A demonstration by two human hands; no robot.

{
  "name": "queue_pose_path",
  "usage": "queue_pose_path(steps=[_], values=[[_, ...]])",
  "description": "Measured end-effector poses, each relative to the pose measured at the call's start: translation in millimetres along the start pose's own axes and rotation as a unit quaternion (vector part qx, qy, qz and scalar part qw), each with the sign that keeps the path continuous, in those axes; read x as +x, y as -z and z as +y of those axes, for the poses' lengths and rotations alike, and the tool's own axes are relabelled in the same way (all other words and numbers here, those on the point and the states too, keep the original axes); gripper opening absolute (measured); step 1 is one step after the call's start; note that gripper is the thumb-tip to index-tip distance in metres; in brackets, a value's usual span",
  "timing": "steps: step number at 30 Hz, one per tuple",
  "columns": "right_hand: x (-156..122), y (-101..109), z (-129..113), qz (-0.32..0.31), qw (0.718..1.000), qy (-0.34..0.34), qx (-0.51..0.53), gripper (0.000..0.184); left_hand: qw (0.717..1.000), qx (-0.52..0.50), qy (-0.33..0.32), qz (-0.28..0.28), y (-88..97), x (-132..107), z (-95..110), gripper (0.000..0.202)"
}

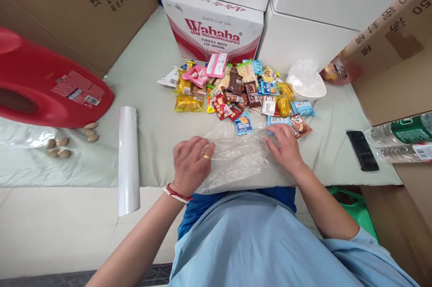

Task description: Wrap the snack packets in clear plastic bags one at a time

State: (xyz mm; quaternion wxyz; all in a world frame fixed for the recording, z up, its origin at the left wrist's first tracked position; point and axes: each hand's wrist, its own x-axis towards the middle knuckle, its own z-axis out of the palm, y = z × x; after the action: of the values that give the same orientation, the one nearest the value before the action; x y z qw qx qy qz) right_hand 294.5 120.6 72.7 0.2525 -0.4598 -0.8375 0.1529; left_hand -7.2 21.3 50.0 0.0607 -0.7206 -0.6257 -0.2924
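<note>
A crinkled clear plastic bag lies stretched between my two hands at the front edge of the table. My left hand, with a ring and red and white bracelets at the wrist, is closed on the bag's left side, its fingers curled. On the opposite side, my right hand pinches the bag's right edge between thumb and fingers. Just beyond the bag is a heap of small wrapped snacks. A blue snack packet lies close to the bag's far edge, and another blue-and-white packet is by my right fingertips.
A roll of plastic film overhangs the front edge at left, near a red jug and several brown nuts. Behind the snacks stand a Wahaha carton and a white bowl. A phone and bottles lie at right.
</note>
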Motion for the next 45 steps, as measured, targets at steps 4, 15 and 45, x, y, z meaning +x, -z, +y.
queue_pose_path(steps=[4, 15, 45], values=[[-14, 21, -14, -0.286, 0.939, 0.189, 0.038, 0.029, 0.981, -0.011, -0.092, -0.169, -5.7, -1, -7, 0.032], [-27, 49, -19, -0.269, 0.962, 0.022, 0.03, 0.026, 0.971, -0.007, -0.034, -0.238, -9.4, -22, -16, 0.06], [-88, 73, 21, -0.198, 0.977, 0.068, 0.03, 0.026, 0.979, -0.034, -0.008, -0.201, -11.1, -25, -9, 0.061]])
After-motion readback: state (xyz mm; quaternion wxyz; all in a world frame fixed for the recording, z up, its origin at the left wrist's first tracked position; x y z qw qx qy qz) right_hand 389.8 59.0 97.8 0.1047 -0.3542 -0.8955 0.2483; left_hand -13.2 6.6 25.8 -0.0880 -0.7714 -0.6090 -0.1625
